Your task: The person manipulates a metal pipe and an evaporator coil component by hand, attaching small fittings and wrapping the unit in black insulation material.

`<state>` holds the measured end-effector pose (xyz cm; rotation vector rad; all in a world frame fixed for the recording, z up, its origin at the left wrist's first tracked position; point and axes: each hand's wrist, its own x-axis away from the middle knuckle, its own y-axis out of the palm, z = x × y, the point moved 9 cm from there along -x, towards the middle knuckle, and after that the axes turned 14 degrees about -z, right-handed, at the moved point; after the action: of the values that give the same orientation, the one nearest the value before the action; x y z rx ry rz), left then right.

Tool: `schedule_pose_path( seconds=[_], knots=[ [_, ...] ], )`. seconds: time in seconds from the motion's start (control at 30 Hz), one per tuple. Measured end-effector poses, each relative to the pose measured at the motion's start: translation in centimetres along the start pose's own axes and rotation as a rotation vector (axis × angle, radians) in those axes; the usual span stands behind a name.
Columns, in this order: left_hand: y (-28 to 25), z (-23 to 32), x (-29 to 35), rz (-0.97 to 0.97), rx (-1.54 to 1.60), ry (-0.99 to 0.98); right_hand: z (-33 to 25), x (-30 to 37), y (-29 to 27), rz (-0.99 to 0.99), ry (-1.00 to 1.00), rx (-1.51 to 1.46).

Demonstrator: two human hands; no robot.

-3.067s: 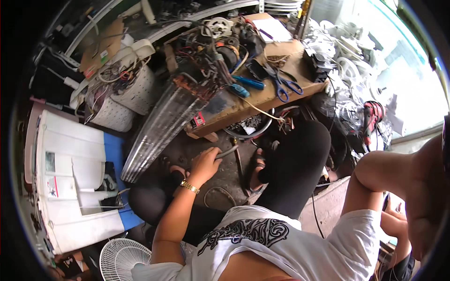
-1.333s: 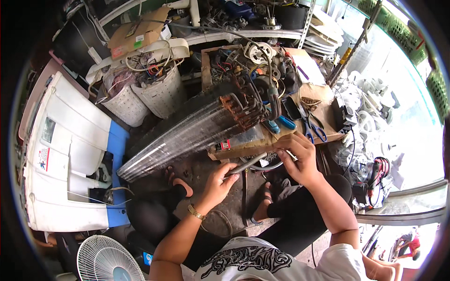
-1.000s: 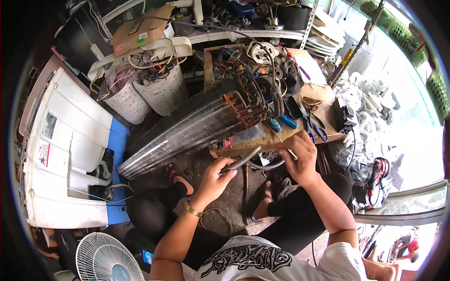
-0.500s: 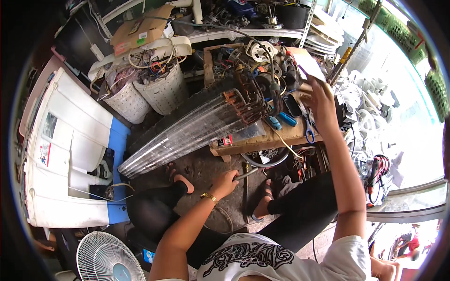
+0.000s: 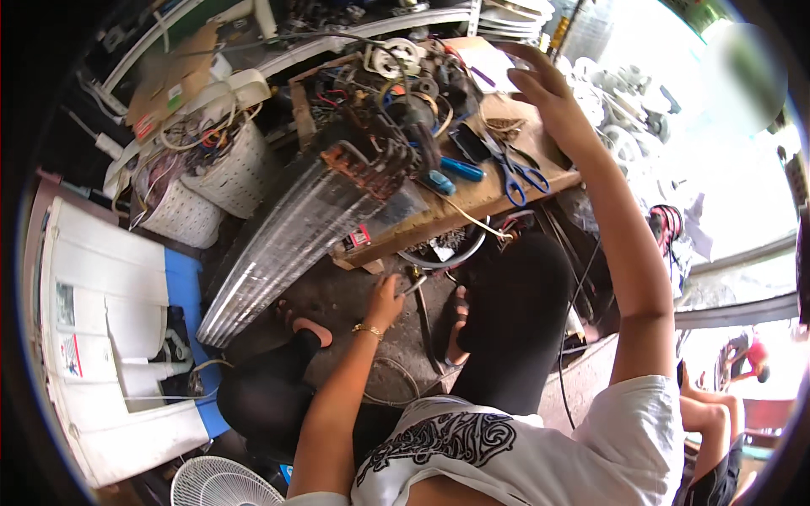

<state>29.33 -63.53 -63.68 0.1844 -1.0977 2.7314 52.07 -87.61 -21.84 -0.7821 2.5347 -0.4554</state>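
My left hand (image 5: 386, 304), with a gold bracelet at the wrist, is closed around a short grey tube-like handle (image 5: 413, 286) low in front of the bench. Raised over the bench's right end, my right hand (image 5: 547, 91) has its fingers apart and holds nothing visible. It is nearest to a white sheet (image 5: 489, 63) with a purple pen on it. A long finned coil (image 5: 283, 232) with copper tube ends leans slantwise against the wooden bench (image 5: 422, 228). Blue-handled scissors (image 5: 517, 181), blue-handled screwdrivers (image 5: 461, 169) and a dark phone (image 5: 469, 142) lie on the bench top.
White perforated baskets (image 5: 232, 173) of wires stand at the back left. A white and blue appliance casing (image 5: 126, 320) fills the left side. At lower left is a fan (image 5: 224, 485). White plastic parts (image 5: 624, 110) pile up at right. Another person's leg (image 5: 709, 422) shows at lower right.
The head view has swung to the right, shifting the bench leftward in it. My right hand has moved farther over the bench's right side, fingers more spread. My left hand keeps its grip.
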Motion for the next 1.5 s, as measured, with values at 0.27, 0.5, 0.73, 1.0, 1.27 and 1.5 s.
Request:
schedule_pose_path(
  seconds=[0.27, 0.5, 0.73, 1.0, 1.27, 1.5],
  knots=[
    [-6.6, 7.0, 1.0, 0.054, 0.021, 0.192, 9.9, 33.4, -19.3, 0.88, 0.157, 0.416],
    [-9.8, 7.9, 1.8, 0.031, -0.122, 0.132, 12.9, 44.8, -12.7, 0.742, 0.39, 1.02],
    [-11.4, 4.0, 5.0, 0.179, -0.1, -0.008, 24.3, 47.5, -4.9, 0.727, 0.623, 0.566],
    [-3.1, -13.0, 8.1, -0.085, 0.003, -0.621, 39.3, 58.9, -7.0, 0.766, 1.29, 0.465],
    [1.5, -10.2, 5.6, -0.218, -0.071, -0.415, 38.8, 58.6, -9.6, 0.732, 0.977, 0.176],
    [7.6, -13.1, 4.0, -0.381, 0.036, -0.457, 28.6, 57.6, -12.9, 0.525, 0.787, 0.497]
  ],
)
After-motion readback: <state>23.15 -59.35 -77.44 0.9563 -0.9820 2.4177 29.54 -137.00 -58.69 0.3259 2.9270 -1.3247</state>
